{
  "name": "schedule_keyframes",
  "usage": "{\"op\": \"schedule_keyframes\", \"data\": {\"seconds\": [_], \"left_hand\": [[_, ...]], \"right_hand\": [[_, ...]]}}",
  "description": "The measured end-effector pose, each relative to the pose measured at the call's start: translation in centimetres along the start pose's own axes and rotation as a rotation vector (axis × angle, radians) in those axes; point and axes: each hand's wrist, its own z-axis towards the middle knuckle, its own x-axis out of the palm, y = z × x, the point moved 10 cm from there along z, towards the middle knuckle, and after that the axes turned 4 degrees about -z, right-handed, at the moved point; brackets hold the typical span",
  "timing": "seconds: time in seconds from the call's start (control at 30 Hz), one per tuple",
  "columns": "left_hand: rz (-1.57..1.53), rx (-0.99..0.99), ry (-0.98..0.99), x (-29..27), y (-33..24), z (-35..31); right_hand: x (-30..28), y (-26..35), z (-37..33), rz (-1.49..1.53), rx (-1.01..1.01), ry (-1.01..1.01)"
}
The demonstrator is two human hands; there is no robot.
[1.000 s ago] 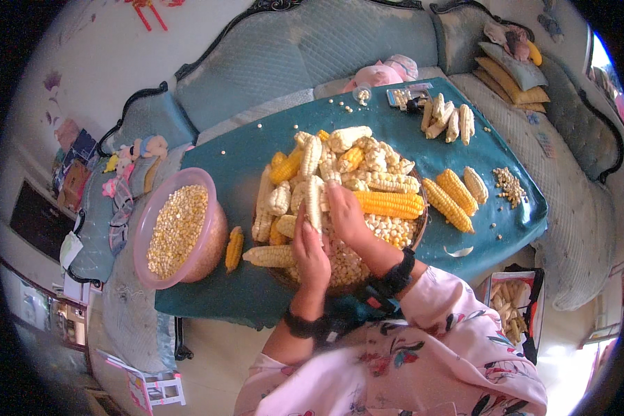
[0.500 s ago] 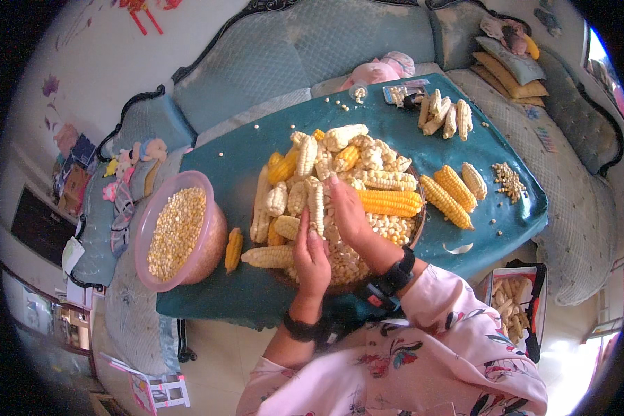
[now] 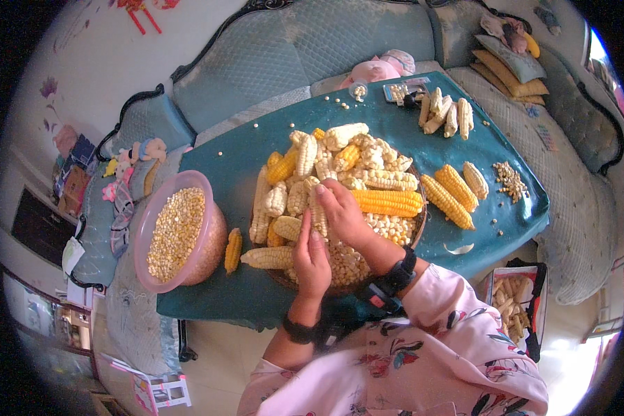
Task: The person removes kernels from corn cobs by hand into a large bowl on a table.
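Between my two hands stands a pale corn cob (image 3: 317, 213), tilted over a round basket (image 3: 421, 225). My left hand (image 3: 312, 262) is closed round its lower part, thumb along the near side. My right hand (image 3: 344, 213) grips the upper end, its thumb and fingers pressed on the kernels. White and yellow corn cobs (image 3: 306, 154) are heaped in the basket behind the hands. Loose kernels (image 3: 350, 263) lie in its near part, partly hidden by my right forearm. A large yellow cob (image 3: 388, 202) rests just right of my right hand.
A pink bowl (image 3: 208, 260) full of kernels stands left of the basket, a small yellow cob (image 3: 234, 251) between them. Right on the green-covered table (image 3: 256, 149) are yellow cobs (image 3: 447, 197), stripped cobs (image 3: 451, 116) and a kernel pile (image 3: 510, 182). A box of cobs (image 3: 509, 305) stands below.
My right hand has closed in from beside the cob onto its upper end, its fingers now bent over it. My left hand stays nearly in place.
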Motion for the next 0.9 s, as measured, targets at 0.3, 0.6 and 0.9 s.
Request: {"op": "schedule_keyframes", "data": {"seconds": [0.3, 0.6, 0.9], "left_hand": [[-0.21, -0.156, -0.022, -0.3, 0.1, -0.1], [-0.196, -0.098, -0.177, -1.2, 0.5, 1.1], [0.069, 0.126, -0.099, -1.1, 0.9, 2.0]], "right_hand": [[0.6, -1.1, 0.0, 0.021, 0.087, 0.038], [0.6, -1.0, -0.2, -0.014, 0.076, 0.013], [2.0, -0.4, -0.7, 0.097, 0.105, 0.116]]}}
